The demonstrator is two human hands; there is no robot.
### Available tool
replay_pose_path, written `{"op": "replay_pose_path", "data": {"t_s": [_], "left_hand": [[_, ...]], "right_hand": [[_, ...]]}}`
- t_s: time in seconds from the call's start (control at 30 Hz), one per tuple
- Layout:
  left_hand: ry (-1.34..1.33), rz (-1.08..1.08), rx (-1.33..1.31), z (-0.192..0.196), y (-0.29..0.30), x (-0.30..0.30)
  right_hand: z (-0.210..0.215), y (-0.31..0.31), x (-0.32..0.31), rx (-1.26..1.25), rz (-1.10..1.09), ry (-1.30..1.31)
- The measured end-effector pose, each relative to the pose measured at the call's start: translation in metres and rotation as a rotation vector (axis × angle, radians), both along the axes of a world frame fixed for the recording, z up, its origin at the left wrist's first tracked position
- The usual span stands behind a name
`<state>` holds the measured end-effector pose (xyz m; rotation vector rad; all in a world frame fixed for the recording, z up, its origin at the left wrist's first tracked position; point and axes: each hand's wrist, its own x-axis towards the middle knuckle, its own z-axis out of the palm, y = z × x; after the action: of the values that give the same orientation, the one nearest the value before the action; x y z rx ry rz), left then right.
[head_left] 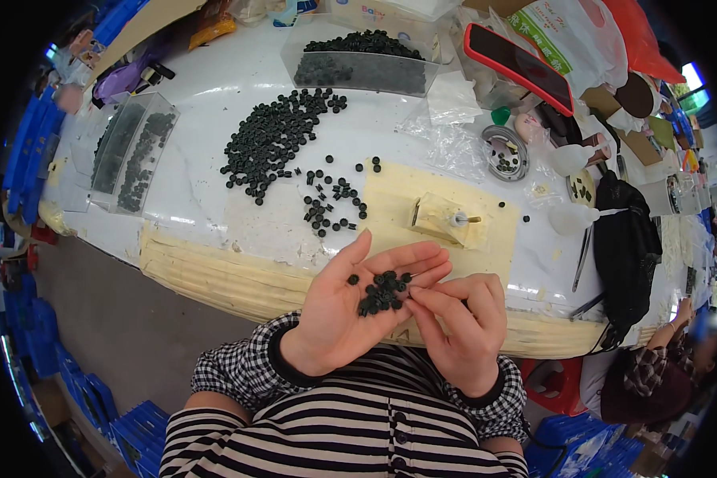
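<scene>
Black and cream stripes cover the shirt (327, 422) closest to the viewpoint, its wearer seated or standing at the desk (195, 171), forearms in black-and-white checked sleeves (243, 358). From where I'm watching, a small clump of round, grooved black pieces (384, 293) rests in the person's left hand (334, 311), which is spread palm up and slightly cupped, with one piece sitting apart near the base of the thumb. At the clump's right side, the right hand (468, 323) has its thumb and forefinger drawn together and the other fingers curled; I cannot tell whether they pinch a piece.

Just beyond the left hand, loose black pieces (334, 199) lie scattered, and past those spreads a dense dark heap (271, 143) of the same kind. Beyond the right hand, a cream, tape-wrapped block (438, 221) with a short metal post stands on a pale yellow sheet (390, 183).

Farther out, well to the left of the left hand, is a clear plastic box (131, 151) of black pieces; straight ahead of both hands, a larger clear bin (430, 76) holds more. Far ahead and to the right of the right hand I see a red-cased phone (522, 68), then nearer a white squeeze bottle (573, 220) beside a crumpled black cloth bag (628, 247).
</scene>
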<state>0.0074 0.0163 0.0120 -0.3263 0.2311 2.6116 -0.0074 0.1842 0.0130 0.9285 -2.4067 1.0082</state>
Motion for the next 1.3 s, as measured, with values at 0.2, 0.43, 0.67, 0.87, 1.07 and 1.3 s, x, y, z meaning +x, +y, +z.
{"op": "replay_pose_path", "data": {"t_s": [0.2, 0.43, 0.67, 0.87, 1.07, 1.3], "left_hand": [[-0.019, -0.023, -0.417, -0.002, -0.003, -0.003], [0.079, -0.14, -0.413, -0.007, -0.001, -0.004], [0.035, -0.103, -0.377, -0.002, 0.002, -0.007], [0.072, -0.061, -0.385, -0.001, -0.007, -0.004], [0.122, -0.022, -0.426, 0.001, -0.01, 0.0], [0.134, 0.026, -0.365, 0.006, -0.022, 0.003]], "right_hand": [[0.007, 0.003, -0.013, -0.117, -0.04, 0.009], [0.009, 0.003, -0.022, -0.163, -0.029, -0.011], [0.009, 0.009, -0.014, -0.145, -0.01, -0.039], [0.053, 0.074, 0.002, 0.105, 0.681, -0.444], [0.109, 0.158, 0.029, 0.073, 1.167, -0.202], [0.148, 0.192, 0.067, 0.037, 1.183, 0.26]]}}
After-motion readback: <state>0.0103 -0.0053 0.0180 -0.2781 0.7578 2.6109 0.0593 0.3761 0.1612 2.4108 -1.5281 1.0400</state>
